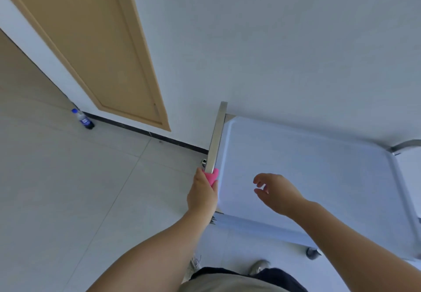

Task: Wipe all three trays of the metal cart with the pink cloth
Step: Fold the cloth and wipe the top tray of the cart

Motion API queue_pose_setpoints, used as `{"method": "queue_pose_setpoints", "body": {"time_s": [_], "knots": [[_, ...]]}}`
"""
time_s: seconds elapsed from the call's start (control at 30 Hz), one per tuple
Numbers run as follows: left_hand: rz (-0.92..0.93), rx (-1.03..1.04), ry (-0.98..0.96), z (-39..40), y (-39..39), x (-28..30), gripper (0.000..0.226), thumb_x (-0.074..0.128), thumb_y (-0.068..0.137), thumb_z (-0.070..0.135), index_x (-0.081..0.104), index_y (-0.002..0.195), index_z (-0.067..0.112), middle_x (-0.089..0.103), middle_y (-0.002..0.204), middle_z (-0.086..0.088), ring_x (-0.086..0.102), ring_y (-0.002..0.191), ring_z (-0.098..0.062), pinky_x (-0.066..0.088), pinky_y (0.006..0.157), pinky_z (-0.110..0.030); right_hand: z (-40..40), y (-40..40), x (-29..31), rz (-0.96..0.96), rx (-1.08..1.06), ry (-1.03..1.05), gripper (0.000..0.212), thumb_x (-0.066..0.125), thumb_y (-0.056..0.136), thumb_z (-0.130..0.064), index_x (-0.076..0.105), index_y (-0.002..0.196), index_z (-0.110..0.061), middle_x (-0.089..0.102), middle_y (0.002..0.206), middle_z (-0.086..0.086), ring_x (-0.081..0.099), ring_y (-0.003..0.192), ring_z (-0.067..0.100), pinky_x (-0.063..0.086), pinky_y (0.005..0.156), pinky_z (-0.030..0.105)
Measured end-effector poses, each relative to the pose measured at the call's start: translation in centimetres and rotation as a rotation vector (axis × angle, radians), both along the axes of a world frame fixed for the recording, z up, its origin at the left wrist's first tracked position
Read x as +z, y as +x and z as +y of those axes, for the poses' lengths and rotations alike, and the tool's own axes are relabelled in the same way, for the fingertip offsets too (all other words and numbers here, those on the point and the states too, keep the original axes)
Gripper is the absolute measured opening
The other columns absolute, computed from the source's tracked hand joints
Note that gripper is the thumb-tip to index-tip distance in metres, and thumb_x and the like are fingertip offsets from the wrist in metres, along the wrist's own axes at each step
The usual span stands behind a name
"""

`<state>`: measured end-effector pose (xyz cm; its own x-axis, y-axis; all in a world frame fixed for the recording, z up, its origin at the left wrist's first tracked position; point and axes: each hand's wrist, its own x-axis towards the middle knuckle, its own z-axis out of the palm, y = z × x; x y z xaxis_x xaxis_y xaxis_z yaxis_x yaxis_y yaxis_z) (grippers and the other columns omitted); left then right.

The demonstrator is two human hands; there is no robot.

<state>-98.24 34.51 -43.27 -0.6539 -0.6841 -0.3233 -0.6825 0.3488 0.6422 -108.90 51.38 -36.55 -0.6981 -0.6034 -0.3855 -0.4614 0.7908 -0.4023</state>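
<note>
Metal cart (319,228) at center right of frame, against white wall (273,41), top tray (307,166) bare and pale. Left hand (201,194) at frame center, closed around pink cloth (211,176), cloth bunched and pressed on near end of steel side rail (216,136) along tray's left edge. Right hand (276,191) just right of center, over tray surface, fingers loosely spread and curled, holding nothing; contact with tray unclear. Cart caster (312,252) visible lower right. Tan door (98,47) upper left. Plastic bottle (83,119) standing on tiled floor (68,189) at left, beside dark baseboard. Shoes (258,266) at bottom center.
</note>
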Motion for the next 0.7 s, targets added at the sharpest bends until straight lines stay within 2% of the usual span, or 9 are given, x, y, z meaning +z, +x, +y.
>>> {"method": "queue_pose_setpoints", "body": {"time_s": [0.1,0.33,0.47,0.6,0.7], "knots": [[-0.014,-0.022,-0.046,-0.3,-0.7,0.0,0.060,0.053,0.092,0.030,0.025,0.141,0.008,0.049,0.135,-0.008,0.057,0.112,-0.027,0.051,0.087,-0.039,0.9,-0.4,0.9,0.034,0.055,-0.021,0.022,0.055,0.089,-0.026,0.060,0.110,-0.024,0.063,0.105,-0.007,0.058,0.088,0.014,0.046,0.078,0.025],[-0.017,-0.013,-0.124,0.1,-2.0,1.4,0.053,0.055,0.091,0.028,0.031,0.134,0.007,0.057,0.123,-0.012,0.062,0.100,-0.029,0.055,0.081,-0.041,3.6,-2.0,3.9,0.057,0.209,-0.085,0.023,0.053,0.090,-0.026,0.058,0.112,-0.024,0.062,0.106,-0.009,0.060,0.089,0.014,0.047,0.080,0.028],[-0.110,-0.079,-0.164,-0.7,-3.7,2.3,0.057,0.057,0.090,0.031,0.031,0.134,0.006,0.057,0.119,-0.013,0.061,0.100,-0.030,0.054,0.081,-0.039,4.4,-3.0,4.4,0.059,0.256,-0.103,0.024,0.053,0.090,-0.026,0.058,0.113,-0.024,0.061,0.106,-0.010,0.059,0.090,0.015,0.048,0.082,0.029],[-0.199,-0.119,-0.218,-1.3,-5.3,2.3,0.047,0.057,0.090,0.030,0.036,0.125,0.006,0.059,0.111,-0.013,0.062,0.094,-0.029,0.054,0.077,-0.038,4.6,-3.8,3.9,0.024,0.286,-0.078,0.024,0.052,0.091,-0.027,0.057,0.114,-0.025,0.060,0.106,-0.011,0.059,0.089,0.013,0.047,0.081,0.027],[-0.195,-0.120,-0.268,-1.8,-6.7,2.1,0.051,0.054,0.091,0.026,0.032,0.132,0.005,0.060,0.108,-0.011,0.062,0.090,-0.027,0.053,0.071,-0.035,3.8,-4.7,3.5,0.023,0.293,-0.088,0.025,0.051,0.091,-0.026,0.056,0.115,-0.025,0.061,0.107,-0.010,0.060,0.088,0.014,0.047,0.079,0.027]]}}
